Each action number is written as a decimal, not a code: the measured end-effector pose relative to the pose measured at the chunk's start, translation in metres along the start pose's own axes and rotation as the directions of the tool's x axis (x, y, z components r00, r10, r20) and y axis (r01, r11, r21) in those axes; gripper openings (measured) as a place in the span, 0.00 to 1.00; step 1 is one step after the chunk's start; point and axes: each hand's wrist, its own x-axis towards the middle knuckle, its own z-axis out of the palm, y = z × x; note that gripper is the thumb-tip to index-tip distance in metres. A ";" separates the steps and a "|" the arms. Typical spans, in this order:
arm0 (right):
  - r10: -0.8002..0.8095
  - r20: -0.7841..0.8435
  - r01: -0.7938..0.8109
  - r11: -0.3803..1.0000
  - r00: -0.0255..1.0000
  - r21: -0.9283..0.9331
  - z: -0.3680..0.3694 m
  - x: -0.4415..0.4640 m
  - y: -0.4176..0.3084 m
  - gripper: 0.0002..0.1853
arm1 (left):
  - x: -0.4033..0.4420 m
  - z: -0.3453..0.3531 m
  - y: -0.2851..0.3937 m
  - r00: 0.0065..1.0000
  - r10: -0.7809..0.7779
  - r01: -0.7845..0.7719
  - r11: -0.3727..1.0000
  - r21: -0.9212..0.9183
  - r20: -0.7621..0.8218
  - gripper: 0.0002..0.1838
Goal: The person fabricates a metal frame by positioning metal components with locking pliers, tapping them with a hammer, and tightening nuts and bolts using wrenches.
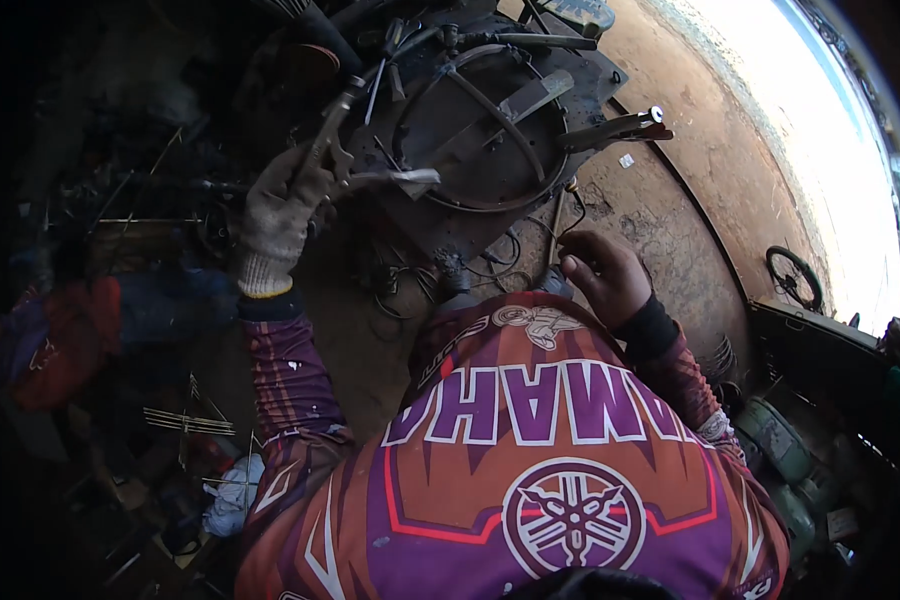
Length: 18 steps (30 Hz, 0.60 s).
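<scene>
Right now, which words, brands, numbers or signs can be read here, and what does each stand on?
"AMAHA": large, upside down, on the shirt; any letter before it is out of view.
Round emblem on the shirt: no readable letters.
Hem lettering, and small lettering at the picture's lower right: too blurred or small to read.

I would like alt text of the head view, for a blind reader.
A gloved left hand grips a metal tool at a dark worktable bearing a round frame. The bare right hand is near the worktable's edge; whether it holds anything is unclear.
</scene>
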 end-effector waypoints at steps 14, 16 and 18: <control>0.201 0.306 -0.207 0.978 0.931 -0.014 0.088 0.021 -0.004 0.27 | -0.019 0.069 -0.055 0.790 0.385 -0.397 0.914 -0.081 0.476 0.21; 0.184 0.290 -0.163 0.982 0.939 -0.095 0.096 0.015 -0.004 0.24 | -0.017 0.078 -0.053 0.746 0.345 -0.409 0.912 -0.016 0.569 0.21; 0.134 0.210 -0.143 0.989 0.968 0.025 0.106 0.007 0.008 0.23 | -0.019 0.089 -0.054 0.746 0.301 -0.372 0.928 -0.003 0.594 0.20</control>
